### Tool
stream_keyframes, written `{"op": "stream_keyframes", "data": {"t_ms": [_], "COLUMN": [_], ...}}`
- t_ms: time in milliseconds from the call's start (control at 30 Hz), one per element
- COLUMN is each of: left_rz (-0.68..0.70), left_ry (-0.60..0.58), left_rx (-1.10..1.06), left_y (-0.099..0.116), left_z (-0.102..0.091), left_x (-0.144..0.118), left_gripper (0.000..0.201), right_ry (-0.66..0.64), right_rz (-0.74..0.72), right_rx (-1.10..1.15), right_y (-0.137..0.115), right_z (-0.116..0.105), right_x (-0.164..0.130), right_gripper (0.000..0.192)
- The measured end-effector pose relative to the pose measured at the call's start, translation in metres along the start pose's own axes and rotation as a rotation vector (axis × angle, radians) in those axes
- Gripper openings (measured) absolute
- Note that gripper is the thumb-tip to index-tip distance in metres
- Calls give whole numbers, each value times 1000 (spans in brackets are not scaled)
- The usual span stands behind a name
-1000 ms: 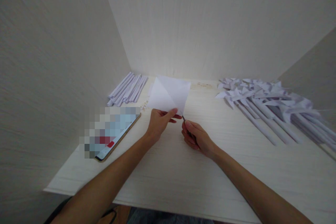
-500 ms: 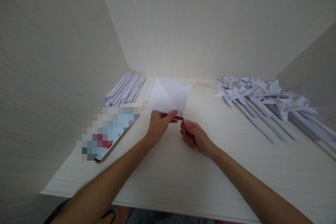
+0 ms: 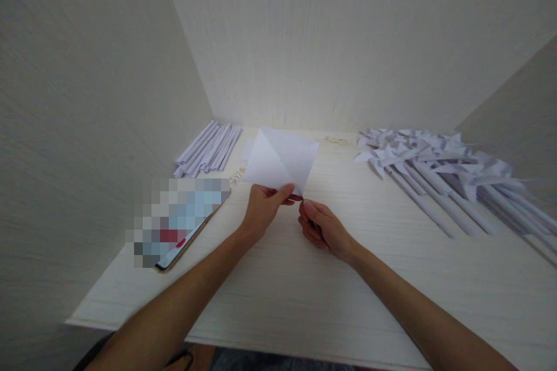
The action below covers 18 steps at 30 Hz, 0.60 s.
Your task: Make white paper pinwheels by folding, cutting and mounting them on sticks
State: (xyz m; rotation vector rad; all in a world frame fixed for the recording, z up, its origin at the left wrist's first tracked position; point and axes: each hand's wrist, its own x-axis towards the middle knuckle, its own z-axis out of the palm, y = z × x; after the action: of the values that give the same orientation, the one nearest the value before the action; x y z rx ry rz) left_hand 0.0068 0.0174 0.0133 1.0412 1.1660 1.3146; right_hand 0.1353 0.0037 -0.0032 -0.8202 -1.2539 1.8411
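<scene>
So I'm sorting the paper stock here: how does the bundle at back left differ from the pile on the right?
The rolled paper sticks are plain tubes lying tight and parallel; the paper pinwheels are tubes with folded vanes at their tops. The sticks form a small bundle; the pinwheels spread in a far wider, looser fan. Both are white paper lying on the table.

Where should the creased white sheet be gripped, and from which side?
Probably at its near, lowest corner, from below. The white sheet stands tilted off the table, fanning up and away from that corner, where the left hand pinches it. The right hand meets the same corner.
</scene>
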Motion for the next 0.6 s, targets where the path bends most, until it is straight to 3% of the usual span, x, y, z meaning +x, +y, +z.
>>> {"op": "stream_keyframes", "data": {"t_ms": [600], "left_rz": [-15], "left_ry": [-6], "left_rx": [1], "left_y": [0], "left_z": [-1], "left_x": [0], "left_gripper": [19], "right_ry": [27], "right_rz": [-7], "right_rx": [-80], "right_y": [1], "right_z": [0], "right_x": [-1], "right_gripper": [40]}}
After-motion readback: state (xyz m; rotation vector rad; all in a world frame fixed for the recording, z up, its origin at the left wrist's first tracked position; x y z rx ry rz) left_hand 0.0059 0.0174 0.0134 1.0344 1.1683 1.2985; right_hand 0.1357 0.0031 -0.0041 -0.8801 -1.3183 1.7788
